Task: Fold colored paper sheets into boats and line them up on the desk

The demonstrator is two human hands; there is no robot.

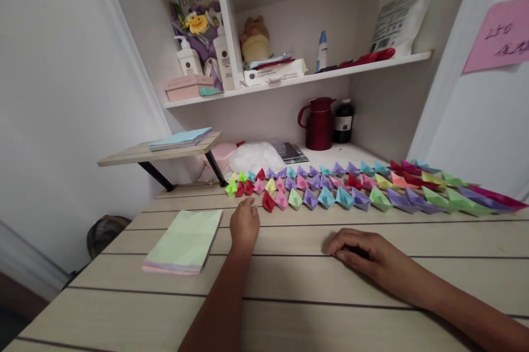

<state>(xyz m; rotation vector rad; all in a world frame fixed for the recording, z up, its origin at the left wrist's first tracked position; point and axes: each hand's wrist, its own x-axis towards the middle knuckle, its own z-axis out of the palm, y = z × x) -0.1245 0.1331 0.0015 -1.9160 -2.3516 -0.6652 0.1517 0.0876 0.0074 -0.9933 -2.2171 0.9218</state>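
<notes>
My left hand point(245, 224) reaches over the table just below the near left end of the rows of paper boats. Its fingers are partly bent, with small gaps between the tips, and no object shows in them. A small red boat point(249, 187) lies just beyond the fingertips; I cannot tell whether they touch it. Another red boat point(268, 202) sits right of the hand. Resting on the tabletop, my right hand point(366, 252) is loosely curled, a gap showing between thumb and fingers and nothing visible inside. Left of my left hand lies a stack of green and pink paper point(184, 241).
Several rows of coloured folded boats point(326, 198) run across the back of the table point(289, 308). A small raised shelf point(124, 155) carries blue-topped paper point(181, 139). A red jug point(319, 124) and a dark bottle point(343, 122) stand behind, below a loaded white shelf point(347, 70).
</notes>
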